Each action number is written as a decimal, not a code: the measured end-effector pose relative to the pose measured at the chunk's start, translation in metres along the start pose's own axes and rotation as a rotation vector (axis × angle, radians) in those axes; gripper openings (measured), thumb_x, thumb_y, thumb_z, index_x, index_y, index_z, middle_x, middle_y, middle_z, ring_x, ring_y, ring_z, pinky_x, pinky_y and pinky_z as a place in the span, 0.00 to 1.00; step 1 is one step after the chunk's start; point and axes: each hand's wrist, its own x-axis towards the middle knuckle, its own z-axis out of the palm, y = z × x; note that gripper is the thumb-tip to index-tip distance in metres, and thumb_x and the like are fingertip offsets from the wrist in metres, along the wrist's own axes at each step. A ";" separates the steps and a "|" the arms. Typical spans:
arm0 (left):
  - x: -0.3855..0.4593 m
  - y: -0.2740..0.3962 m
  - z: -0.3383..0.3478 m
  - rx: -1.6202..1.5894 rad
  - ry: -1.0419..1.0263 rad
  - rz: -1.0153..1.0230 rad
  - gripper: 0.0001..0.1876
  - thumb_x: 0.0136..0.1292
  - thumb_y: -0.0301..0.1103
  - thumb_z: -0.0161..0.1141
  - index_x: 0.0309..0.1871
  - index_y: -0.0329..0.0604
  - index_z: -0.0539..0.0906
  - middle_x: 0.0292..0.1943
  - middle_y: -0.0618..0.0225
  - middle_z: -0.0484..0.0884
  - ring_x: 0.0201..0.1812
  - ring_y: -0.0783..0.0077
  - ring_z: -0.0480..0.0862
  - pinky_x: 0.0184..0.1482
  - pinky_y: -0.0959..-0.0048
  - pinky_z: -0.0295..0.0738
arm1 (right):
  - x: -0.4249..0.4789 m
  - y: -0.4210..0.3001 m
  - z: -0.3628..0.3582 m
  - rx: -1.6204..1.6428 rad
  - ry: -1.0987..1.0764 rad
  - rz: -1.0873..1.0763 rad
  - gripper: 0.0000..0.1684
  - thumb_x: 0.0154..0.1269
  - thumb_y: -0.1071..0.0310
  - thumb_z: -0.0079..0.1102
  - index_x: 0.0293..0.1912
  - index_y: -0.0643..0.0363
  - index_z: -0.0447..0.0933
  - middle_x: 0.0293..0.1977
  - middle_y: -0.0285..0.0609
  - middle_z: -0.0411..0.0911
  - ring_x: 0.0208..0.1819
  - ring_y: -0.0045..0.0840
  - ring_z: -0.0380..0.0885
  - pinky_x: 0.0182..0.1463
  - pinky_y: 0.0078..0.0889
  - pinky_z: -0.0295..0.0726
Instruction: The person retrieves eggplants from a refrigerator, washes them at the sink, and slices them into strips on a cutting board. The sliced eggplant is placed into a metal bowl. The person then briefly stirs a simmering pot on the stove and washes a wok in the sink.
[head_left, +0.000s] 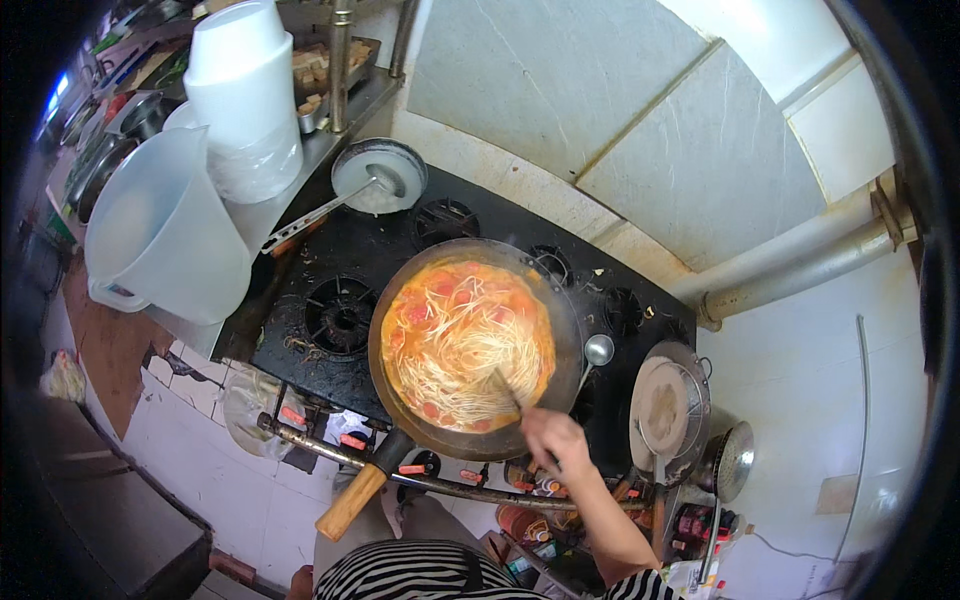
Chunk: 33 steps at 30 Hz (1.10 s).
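A large wok (480, 450) with a wooden handle (352, 501) sits on the black gas stove. Inside it, noodles (480, 352) lie in an orange broth with red tomato pieces (517, 304). My right hand (555, 444) is closed on a thin utensil (511, 391) whose far end dips into the noodles; its kind cannot be told. Only a part of my left hand (301, 582) shows at the bottom edge, low beside my body, and its fingers cannot be made out. A metal ladle (598, 351) rests on the stove just right of the wok.
Behind the wok stands a pan (379, 142) with a slotted ladle. A plastic pitcher (169, 232) and stacked white foam bowls (244, 97) stand at left. A second wok (694, 442) holding a strainer is at right. A metal rail (450, 491) runs along the stove's front.
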 end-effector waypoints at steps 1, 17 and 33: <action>-0.017 0.013 -0.004 0.089 -0.021 -0.007 0.17 0.62 0.29 0.52 0.54 0.38 0.71 0.41 0.56 0.79 0.34 0.63 0.81 0.33 0.64 0.79 | 0.004 0.007 0.004 0.047 0.129 0.082 0.13 0.55 0.81 0.60 0.42 0.64 0.78 0.37 0.47 0.81 0.39 0.32 0.82 0.45 0.33 0.80; 0.011 0.097 -0.040 0.732 -0.128 0.722 0.16 0.56 0.26 0.57 0.49 0.37 0.76 0.31 0.63 0.82 0.34 0.65 0.81 0.37 0.68 0.78 | 0.005 0.011 -0.019 1.012 1.077 1.009 0.18 0.69 0.68 0.50 0.56 0.63 0.66 0.38 0.53 0.79 0.36 0.37 0.84 0.36 0.30 0.87; 0.072 0.190 -0.040 0.521 -0.229 0.253 0.11 0.59 0.26 0.59 0.45 0.35 0.81 0.32 0.66 0.83 0.31 0.71 0.80 0.33 0.73 0.78 | 0.006 -0.116 -0.129 1.136 1.275 0.719 0.07 0.66 0.68 0.52 0.43 0.52 0.66 0.23 0.38 0.71 0.16 0.22 0.70 0.18 0.22 0.76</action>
